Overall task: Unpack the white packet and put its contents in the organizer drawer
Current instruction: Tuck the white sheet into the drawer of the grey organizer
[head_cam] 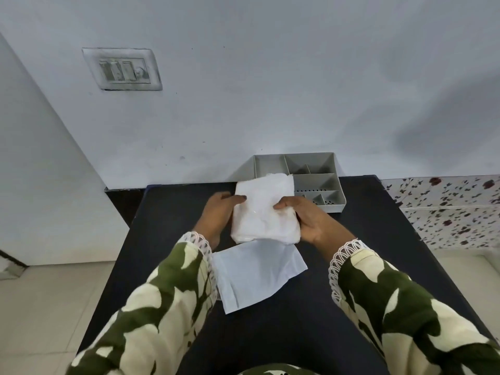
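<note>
A white folded bundle in clear wrap (263, 209) is held above the dark table (167, 239), in front of the grey organizer drawer (316, 171). My left hand (219, 212) grips its left edge with the thumb on top. My right hand (303, 215) clasps its right side. The bundle covers the organizer's near left corner. A flat, empty-looking white packet (257, 274) lies on the table just below the bundle, between my sleeves. The organizer's visible compartments hold nothing.
The organizer stands at the table's far edge against a pale wall with a switch plate (121, 69). A floral cloth surface (454, 209) lies to the right of the table. Tiled floor shows at the left.
</note>
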